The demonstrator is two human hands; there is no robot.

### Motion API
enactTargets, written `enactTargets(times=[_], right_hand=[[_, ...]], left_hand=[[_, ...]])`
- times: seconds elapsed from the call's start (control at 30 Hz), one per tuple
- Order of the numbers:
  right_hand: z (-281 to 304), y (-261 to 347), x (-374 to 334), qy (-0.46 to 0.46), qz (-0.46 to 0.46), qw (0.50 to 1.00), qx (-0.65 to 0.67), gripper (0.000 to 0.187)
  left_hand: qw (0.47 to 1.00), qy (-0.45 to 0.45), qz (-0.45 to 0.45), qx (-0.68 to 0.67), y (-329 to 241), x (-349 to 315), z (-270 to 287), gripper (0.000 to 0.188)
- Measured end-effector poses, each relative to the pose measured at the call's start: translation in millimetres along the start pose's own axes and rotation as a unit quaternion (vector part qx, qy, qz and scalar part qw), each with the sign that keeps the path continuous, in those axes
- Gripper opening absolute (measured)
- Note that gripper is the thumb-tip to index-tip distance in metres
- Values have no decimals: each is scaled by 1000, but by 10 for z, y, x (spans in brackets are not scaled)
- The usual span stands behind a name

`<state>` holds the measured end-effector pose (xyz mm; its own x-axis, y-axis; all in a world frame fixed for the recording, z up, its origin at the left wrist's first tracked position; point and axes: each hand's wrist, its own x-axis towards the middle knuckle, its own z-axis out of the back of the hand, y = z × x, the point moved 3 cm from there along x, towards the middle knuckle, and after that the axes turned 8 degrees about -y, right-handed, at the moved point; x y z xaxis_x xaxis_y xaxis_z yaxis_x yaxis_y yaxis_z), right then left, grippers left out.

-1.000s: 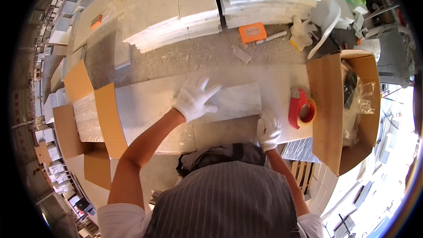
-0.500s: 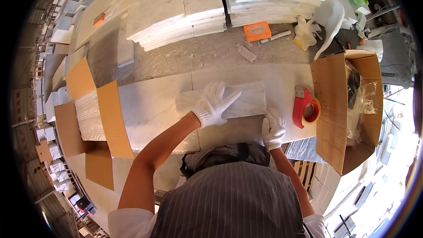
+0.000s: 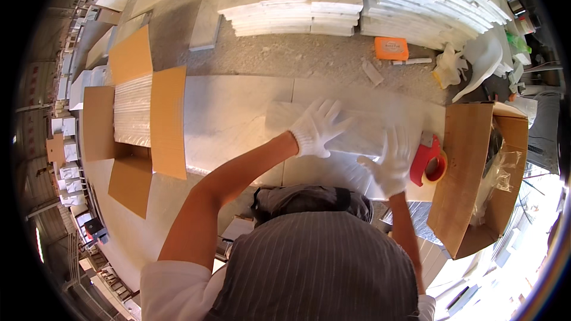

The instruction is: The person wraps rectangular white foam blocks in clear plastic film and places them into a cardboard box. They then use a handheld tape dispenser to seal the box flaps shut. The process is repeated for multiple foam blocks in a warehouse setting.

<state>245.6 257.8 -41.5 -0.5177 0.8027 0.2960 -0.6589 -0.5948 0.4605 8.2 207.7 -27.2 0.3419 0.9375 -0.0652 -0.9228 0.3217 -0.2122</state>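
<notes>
A white, grey-veined marble tile (image 3: 364,135) lies on larger pale slabs in front of me. My left hand (image 3: 321,129), in a white knit glove, rests over its middle with the fingers spread. Beside its right end is my right hand (image 3: 389,165), gloved alike, open with fingers apart and slightly blurred by motion. Neither hand grips anything. A thin glossy sheet, seemingly clear film (image 3: 339,169), shows below the tile's near edge. To the right of my right hand lies a red tape dispenser (image 3: 425,157) with a yellowish tape roll (image 3: 436,167).
At left an open carton (image 3: 168,122) holds a tight row of wrapped pieces (image 3: 132,110). Another carton (image 3: 461,166) at right contains clear plastic. Beyond the slabs are stacked marble tiles (image 3: 273,16), an orange box (image 3: 391,48) and a loose white glove (image 3: 450,65).
My right hand has moved from the tile's near right corner up beside its right end, its fingers now spread. The left hand stays over the tile. The whole view has shifted.
</notes>
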Motion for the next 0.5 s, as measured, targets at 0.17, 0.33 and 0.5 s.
enactTargets(times=[0.17,0.33,0.5], right_hand=[[33,150,633,296,98,947,-79,112],[-111,54,636,296,148,937,-111,116],[-104,154,676,352,97,920,-141,115]], left_hand=[[998,-35,21,54,182,-277,125,121],[994,50,75,58,469,-702,114,122],[992,72,83,57,491,-681,89,119]])
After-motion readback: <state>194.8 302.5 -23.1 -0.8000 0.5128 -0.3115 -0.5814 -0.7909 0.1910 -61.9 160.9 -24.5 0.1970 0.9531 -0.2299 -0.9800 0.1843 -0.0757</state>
